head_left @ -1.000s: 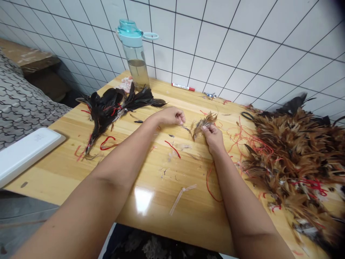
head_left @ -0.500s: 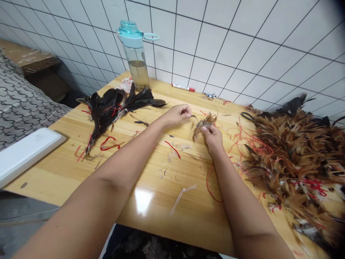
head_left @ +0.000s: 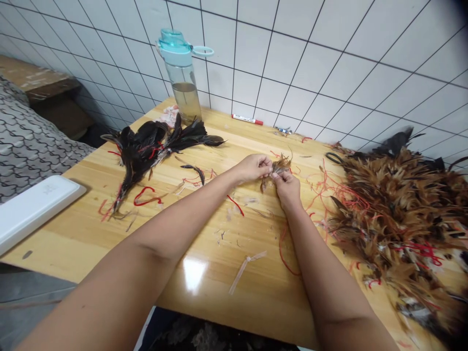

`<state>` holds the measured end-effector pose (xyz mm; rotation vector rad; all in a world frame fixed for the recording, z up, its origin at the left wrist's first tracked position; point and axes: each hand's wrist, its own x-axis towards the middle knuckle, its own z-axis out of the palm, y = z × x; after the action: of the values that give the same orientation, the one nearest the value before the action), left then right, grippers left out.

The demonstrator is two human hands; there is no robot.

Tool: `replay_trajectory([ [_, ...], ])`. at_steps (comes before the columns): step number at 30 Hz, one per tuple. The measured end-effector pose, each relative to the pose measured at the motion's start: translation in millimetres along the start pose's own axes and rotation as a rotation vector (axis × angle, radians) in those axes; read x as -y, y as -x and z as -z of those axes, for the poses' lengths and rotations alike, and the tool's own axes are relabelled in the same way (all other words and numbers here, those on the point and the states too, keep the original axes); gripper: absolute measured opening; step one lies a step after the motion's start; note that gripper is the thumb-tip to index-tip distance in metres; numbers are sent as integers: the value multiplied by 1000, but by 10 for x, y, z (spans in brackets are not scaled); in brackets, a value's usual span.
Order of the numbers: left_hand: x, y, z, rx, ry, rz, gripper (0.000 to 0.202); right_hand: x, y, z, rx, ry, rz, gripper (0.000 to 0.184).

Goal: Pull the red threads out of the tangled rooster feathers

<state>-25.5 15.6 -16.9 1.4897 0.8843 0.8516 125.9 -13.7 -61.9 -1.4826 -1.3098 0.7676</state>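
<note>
Firstly, one small bunch (head_left: 281, 165) of brown feathers, held just above the table (head_left: 263, 302) or resting on it, which of the two could not be told, in the far middle part of the top. Right hand (head_left: 288, 189): thumb and fingers shut on the bunch, gripping its near side. Left hand (head_left: 255, 168): thumb and fingertip drawn narrow and set at the bunch's left edge, next to the right fingertips; anything pinched between them was too small to tell. To the right, one large brown heap (head_left: 405, 195) of feathers, with red ties among them; beside it, a tangle of orange string (head_left: 340, 190) and a black loop (head_left: 334, 157). To the left, dark feathers (head_left: 142, 141) in tied bundles; near them, a curved red cord (head_left: 146, 192) and a loose feather (head_left: 195, 171). Behind the dark feathers, one bottle (head_left: 185, 83), upright, blue-lidded, part filled with yellowish liquid, with crumpled tissue (head_left: 170, 116) at its side. Along the tiled wall (head_left: 292, 58), one white marker (head_left: 247, 119) with a red cap, lying flat. Toward the near edge, one knotted clear ribbon (head_left: 246, 265). At the left edge, one white box (head_left: 44, 209), long, with rounded corners; beyond it, a patterned cloth (head_left: 36, 122).
</note>
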Motion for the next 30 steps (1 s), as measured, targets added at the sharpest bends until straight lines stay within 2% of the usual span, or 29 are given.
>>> replay_trajectory([
  [9, 74, -18, -6, -36, -1, -27, 7, 26, 19, -4, 30, -61, -19, 31],
  [14, 76, -34, 16, 4, 20, -45, 8, 29, 19, -5, 44, -67, 4, 28],
  [16, 74, -49, 63, -42, -14, -70, 6, 33, 16, -1, 47, -68, 15, 26],
  [19, 112, -81, 196, -196, -259, -165, 12, 33, 9, 10, 31, -84, -1, 27],
  [21, 176, -102, 298, -228, -504, -246, 20, 32, 4, 17, 11, -112, -20, 28],
  [25, 320, -112, 399, -120, -864, -378, 34, 41, 8, 24, 5, -125, -37, 31],
  [28, 341, -95, 376, -36, -982, -397, 32, 47, 17, 24, 15, -106, -41, 32],
  [30, 313, -83, 358, -37, -1027, -384, 28, 43, 21, 22, 15, -107, -35, 31],
])
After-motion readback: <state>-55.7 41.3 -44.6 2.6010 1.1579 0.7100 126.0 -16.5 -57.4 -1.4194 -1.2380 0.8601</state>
